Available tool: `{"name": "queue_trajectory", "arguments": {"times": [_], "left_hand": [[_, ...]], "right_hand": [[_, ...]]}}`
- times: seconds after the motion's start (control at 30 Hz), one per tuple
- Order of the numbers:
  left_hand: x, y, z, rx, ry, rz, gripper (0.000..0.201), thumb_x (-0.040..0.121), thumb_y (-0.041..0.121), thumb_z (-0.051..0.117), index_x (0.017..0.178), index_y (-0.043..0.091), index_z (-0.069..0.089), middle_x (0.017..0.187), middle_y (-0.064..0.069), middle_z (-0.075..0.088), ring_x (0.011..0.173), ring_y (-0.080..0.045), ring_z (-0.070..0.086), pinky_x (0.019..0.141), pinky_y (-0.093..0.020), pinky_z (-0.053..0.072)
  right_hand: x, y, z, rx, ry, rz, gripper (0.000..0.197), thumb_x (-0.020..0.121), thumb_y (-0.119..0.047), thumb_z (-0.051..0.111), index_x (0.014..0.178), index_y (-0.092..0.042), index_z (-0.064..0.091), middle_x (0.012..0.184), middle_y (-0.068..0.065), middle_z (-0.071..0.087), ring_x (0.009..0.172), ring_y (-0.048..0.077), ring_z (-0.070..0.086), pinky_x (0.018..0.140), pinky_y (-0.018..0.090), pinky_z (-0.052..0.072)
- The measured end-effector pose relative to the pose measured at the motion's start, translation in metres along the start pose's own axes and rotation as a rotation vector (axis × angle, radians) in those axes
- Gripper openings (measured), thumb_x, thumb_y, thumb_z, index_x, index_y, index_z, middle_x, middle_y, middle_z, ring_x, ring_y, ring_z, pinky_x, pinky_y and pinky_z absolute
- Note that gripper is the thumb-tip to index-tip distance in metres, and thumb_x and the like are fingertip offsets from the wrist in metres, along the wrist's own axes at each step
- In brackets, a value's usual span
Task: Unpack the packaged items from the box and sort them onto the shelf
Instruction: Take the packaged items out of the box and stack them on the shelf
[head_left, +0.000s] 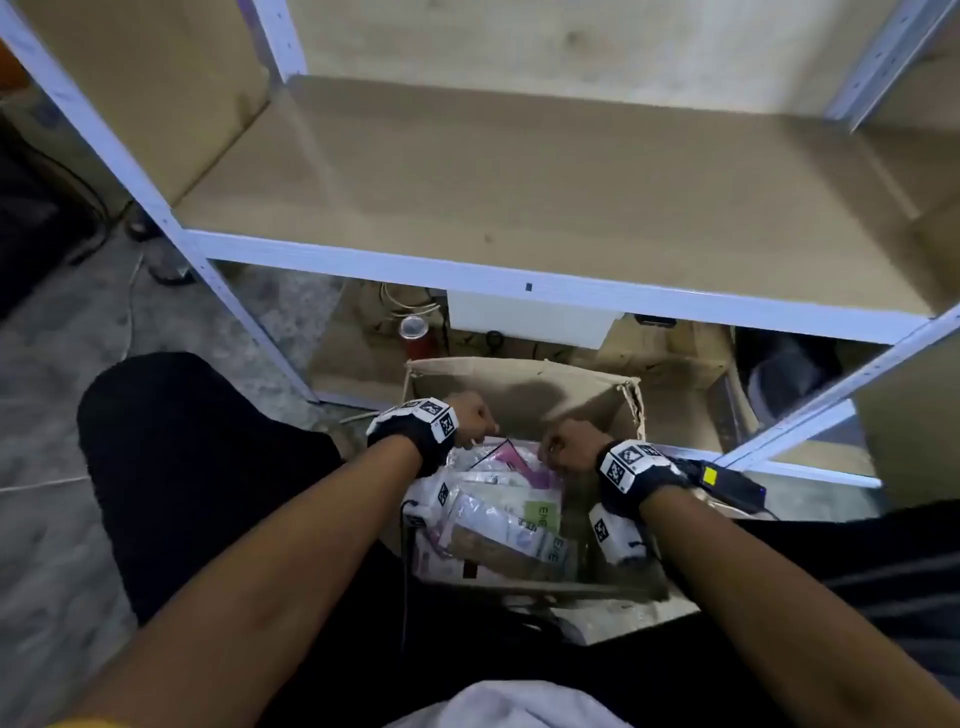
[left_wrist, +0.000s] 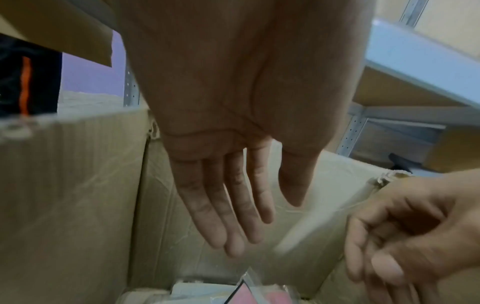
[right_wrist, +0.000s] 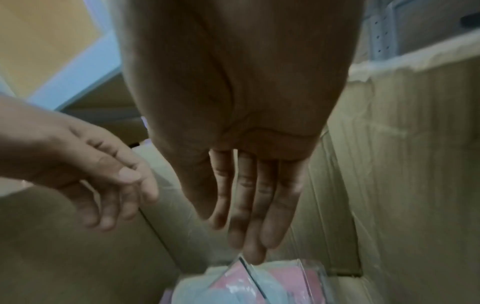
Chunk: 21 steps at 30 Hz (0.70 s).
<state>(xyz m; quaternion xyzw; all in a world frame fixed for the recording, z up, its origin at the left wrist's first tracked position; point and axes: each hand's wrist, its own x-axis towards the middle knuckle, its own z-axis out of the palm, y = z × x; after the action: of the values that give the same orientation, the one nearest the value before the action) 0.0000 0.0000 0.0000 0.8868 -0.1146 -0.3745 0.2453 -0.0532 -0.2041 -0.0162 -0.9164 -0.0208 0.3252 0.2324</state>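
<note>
An open cardboard box (head_left: 519, 369) stands on the floor between my legs, holding several items wrapped in clear plastic. On top at the far end lies a clear pack with pink contents (head_left: 514, 460) (right_wrist: 259, 286) (left_wrist: 246, 294). My left hand (head_left: 475, 421) (left_wrist: 259, 222) hangs over the box's left side with its fingers extended, holding nothing. My right hand (head_left: 566, 447) (right_wrist: 233, 230) reaches down at the right, and its fingertips (right_wrist: 255, 257) touch the pink pack's plastic. The wooden shelf board (head_left: 519, 197) above the box has nothing on it.
The shelf's white metal front rail (head_left: 519, 283) and slanted posts cross just beyond the box. Under the shelf stand a red can (head_left: 414, 335), a white container (head_left: 530, 322) and brown cartons. A black device with a yellow label (head_left: 727, 480) lies right of the box.
</note>
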Motion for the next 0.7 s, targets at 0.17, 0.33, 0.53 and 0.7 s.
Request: {"name": "queue_trajectory", "arguments": {"times": [0.17, 0.33, 0.53, 0.7], "left_hand": [[0.027, -0.007, 0.007, -0.056, -0.057, -0.081, 0.025, 0.099, 0.016, 0.057, 0.113, 0.002, 0.072, 0.112, -0.015, 0.072, 0.084, -0.023, 0.063, 0.081, -0.035, 0.056], [0.043, -0.015, 0.013, -0.064, -0.092, -0.095, 0.025, 0.099, 0.014, 0.056, 0.114, 0.001, 0.072, 0.106, -0.018, 0.072, 0.084, -0.025, 0.063, 0.073, -0.031, 0.051], [0.051, -0.03, 0.023, 0.033, -0.052, -0.073, 0.024, 0.097, 0.017, 0.053, 0.088, 0.004, 0.071, 0.104, -0.025, 0.073, 0.09, -0.036, 0.069, 0.08, -0.038, 0.056], [0.055, -0.039, 0.025, 0.024, -0.049, -0.08, 0.032, 0.095, 0.023, 0.055, 0.092, -0.001, 0.075, 0.105, -0.025, 0.072, 0.1, -0.038, 0.068, 0.088, -0.041, 0.056]], "right_hand": [[0.037, 0.007, 0.032, -0.212, -0.223, 0.011, 0.026, 0.09, -0.017, 0.063, 0.114, -0.011, 0.073, 0.114, 0.01, 0.073, 0.102, 0.027, 0.07, 0.094, 0.035, 0.054], [0.062, 0.022, 0.077, -0.305, -0.277, 0.043, 0.044, 0.092, -0.025, 0.061, 0.133, -0.01, 0.057, 0.134, 0.017, 0.059, 0.121, 0.033, 0.058, 0.102, 0.041, 0.047], [0.076, 0.028, 0.113, -0.259, -0.278, 0.059, 0.046, 0.09, -0.022, 0.066, 0.134, -0.012, 0.056, 0.137, 0.014, 0.056, 0.125, 0.031, 0.055, 0.104, 0.041, 0.046], [0.073, 0.024, 0.131, -0.326, -0.316, -0.01, 0.04, 0.092, -0.027, 0.065, 0.129, -0.014, 0.06, 0.135, 0.01, 0.058, 0.125, 0.029, 0.055, 0.105, 0.039, 0.045]]}}
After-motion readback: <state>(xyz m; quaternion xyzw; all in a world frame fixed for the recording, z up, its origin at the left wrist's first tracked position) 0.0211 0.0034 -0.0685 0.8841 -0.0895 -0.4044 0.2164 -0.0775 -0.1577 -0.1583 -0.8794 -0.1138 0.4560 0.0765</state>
